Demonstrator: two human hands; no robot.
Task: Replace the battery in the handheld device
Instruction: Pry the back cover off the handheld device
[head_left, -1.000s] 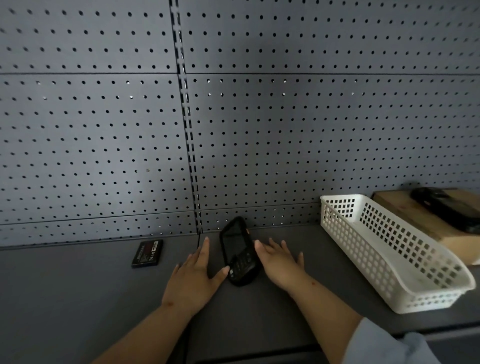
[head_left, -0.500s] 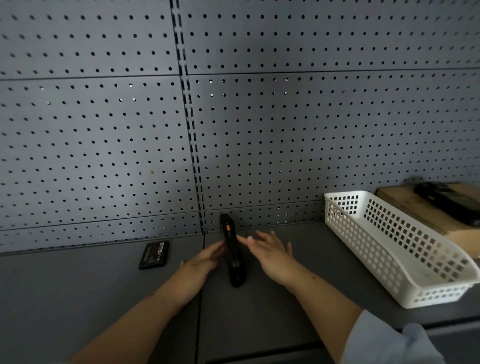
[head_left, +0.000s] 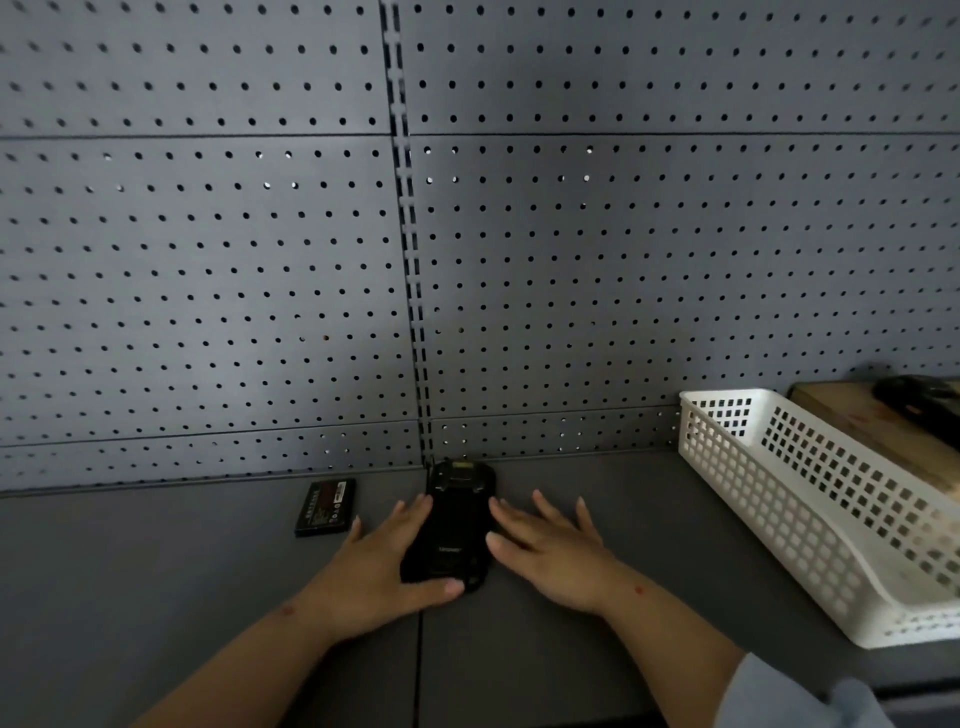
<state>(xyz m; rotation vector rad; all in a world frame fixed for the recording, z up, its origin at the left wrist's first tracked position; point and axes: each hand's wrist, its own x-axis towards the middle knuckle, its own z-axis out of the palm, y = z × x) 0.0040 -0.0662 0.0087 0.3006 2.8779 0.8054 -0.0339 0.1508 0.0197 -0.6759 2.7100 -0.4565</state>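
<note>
The handheld device (head_left: 453, 525) lies flat on the grey shelf (head_left: 545, 665), back side up, its long axis running near to far so that its far end almost reaches the foot of the pegboard wall (head_left: 571, 260). It sits directly between the two hands, and neither one has to travel to reach it. The left hand (head_left: 376, 564) lies flat and open against the device's left edge, fingers pointing away from the person and the thumb curled round the near end, touching it. The right hand (head_left: 550, 545) rests spread and relaxed on the shelf just to the right, its index finger and thumb against the right edge; neither hand is closed around the device, so it looks steadied rather than gripped. A loose battery (head_left: 327, 507) lies on the shelf to the left and slightly farther off, just beside the left hand's little finger, which makes the left hand the nearer one for fetching it. Whether this is the fresh cell or the spent one cannot be told. With the back facing up, the likely next step is opening the rear cover. A white plastic basket (head_left: 810, 499) stands well apart at the right.
</note>
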